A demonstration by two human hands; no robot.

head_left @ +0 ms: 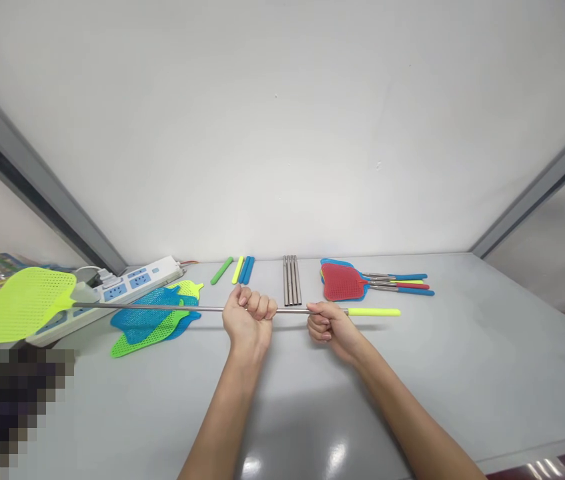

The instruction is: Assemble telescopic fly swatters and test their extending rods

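A fly swatter (202, 309) with a long metal rod is held level across the view, above the table. Its yellow-green mesh head reaches the left edge, and its yellow grip points right. My left hand (249, 317) is wrapped round the middle of the rod. Nearer the yellow grip, my right hand (329, 328) is closed round the rod too. Behind my right hand lie finished-looking swatters with a red head (343, 281) on top and blue and yellow grips. Several bare metal tubes (292, 280) lie side by side between and beyond my hands.
Loose mesh heads (149, 317) in blue and green lie at left, under the rod. A white power strip (147, 280) with a plug runs behind them. Green, yellow and blue grips (222, 270) lie near the back wall. A pixelated dark shape (7, 413) covers the lower left.
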